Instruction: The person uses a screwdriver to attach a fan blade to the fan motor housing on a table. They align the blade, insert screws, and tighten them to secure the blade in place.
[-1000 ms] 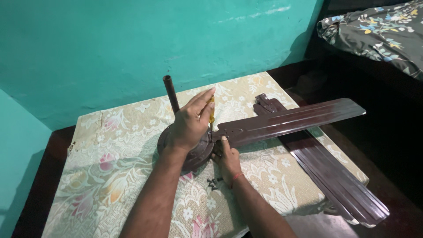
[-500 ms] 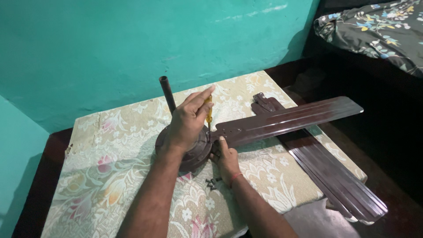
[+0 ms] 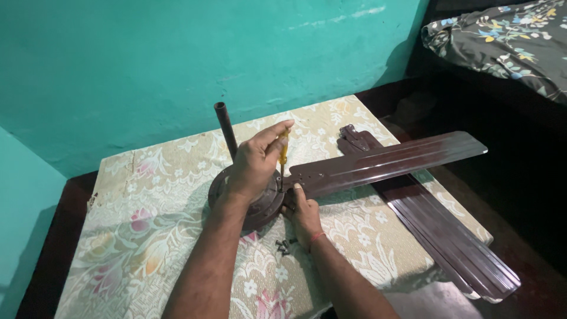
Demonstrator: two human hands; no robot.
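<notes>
Left hand (image 3: 254, 165) holds screwdriver (image 3: 283, 150) over fan motor (image 3: 260, 204).

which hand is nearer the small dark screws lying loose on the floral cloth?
Right. The right hand rests at the blade root, its wrist just beside the small dark screws. The left hand sits farther up on the brown fan motor, holding the yellow-handled screwdriver.

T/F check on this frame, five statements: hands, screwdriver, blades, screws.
1. The left hand holds a yellow-handled screwdriver upright over the fan motor. True.
2. The right hand grips the downrod. False: it rests at the root of the blade, by the motor; nothing touches the downrod.
3. Loose screws lie on the cloth beside the right wrist. True.
4. Spare blades lie under the top blade and overhang the table edge. True.
5. The wall is red. False: it is teal.
</notes>
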